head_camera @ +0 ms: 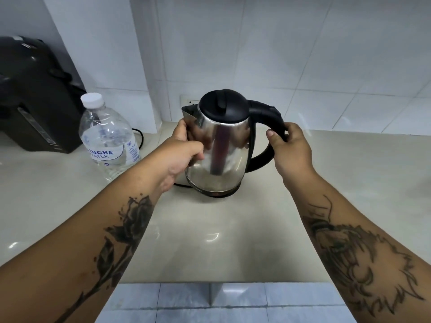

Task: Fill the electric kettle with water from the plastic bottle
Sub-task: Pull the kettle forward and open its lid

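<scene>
Holding the electric kettle (219, 145) between us, we had our right hand (289, 148) wrapped around its black handle (268, 127) and our left hand (184, 150) cupped against the steel wall just under the spout. It stood upright on its base at the middle of the counter (210, 241), lid (222, 106) closed. The plastic bottle (107, 134) stood capped and upright, apart to the kettle's left, so our left hand was the nearer one to it. We judged the lid had to open before any pouring.
</scene>
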`<state>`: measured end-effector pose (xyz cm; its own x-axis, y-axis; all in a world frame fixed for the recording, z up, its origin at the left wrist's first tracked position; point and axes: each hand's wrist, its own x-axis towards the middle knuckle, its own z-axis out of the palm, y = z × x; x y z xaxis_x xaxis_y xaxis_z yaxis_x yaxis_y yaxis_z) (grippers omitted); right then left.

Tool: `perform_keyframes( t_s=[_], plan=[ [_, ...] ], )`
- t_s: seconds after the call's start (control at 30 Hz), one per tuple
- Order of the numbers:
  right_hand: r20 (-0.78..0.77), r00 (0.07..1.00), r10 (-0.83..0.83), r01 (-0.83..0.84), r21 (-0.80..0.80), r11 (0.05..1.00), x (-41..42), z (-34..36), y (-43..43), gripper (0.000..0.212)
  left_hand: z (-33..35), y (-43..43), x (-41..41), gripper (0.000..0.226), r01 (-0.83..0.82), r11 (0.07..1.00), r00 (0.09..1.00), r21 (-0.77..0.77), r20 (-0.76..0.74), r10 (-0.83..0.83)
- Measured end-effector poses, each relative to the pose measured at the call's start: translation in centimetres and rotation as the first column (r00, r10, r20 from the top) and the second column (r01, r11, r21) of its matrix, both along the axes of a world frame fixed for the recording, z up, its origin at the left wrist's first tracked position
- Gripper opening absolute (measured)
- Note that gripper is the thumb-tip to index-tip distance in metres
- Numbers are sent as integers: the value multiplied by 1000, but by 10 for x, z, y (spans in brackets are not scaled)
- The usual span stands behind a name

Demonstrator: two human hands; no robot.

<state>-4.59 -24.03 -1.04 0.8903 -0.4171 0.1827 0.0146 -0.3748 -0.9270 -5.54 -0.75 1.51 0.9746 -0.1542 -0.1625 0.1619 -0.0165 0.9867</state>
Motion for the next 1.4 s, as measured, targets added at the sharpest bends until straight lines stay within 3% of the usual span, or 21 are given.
perform_keyframes(
  t_s=[0.17, 0.43, 0.83, 1.0, 1.13, 1.23, 1.3, 1.4],
  plan=[
    [2, 1000, 28, -29, 30, 999, -37, 0, 6, 10, -1, 8, -40, 61, -16, 999, 1000, 47, -15, 16],
    [-102, 992, 79, -75, 44, 996, -75, -32, 19, 9, -42, 18, -85, 51, -81, 996, 995, -25, -64, 79],
    [-189, 974, 121, -114, 45, 992, -80, -59, 28, 17, -85, 30, -97, 48, -64, 990, 998, 122, 7, 64],
    [-187, 974, 129, -116, 75, 990, -84, -71, 27, 19, -95, 29, -97, 60, -81, 992, 997, 97, 16, 80],
    [-271, 950, 153, -137, 79, 987, -76, -58, 23, 30, -98, 26, -96, 65, -116, 991, 993, 69, -4, 117],
    [-143, 981, 131, -137, -33, 990, -70, -24, 37, 36, -101, 25, -94, 73, -115, 992, 993, 43, -28, 117],
    [-111, 971, 212, -232, -223, 947, -67, -1, 56, 43, -101, 24, -93, 80, -121, 993, 992, 19, -30, 121],
    [-279, 928, 247, -368, -586, 722, -63, 17, 89, 74, -97, 20, -94, 96, -142, 990, 990, -4, -27, 142]
  ],
)
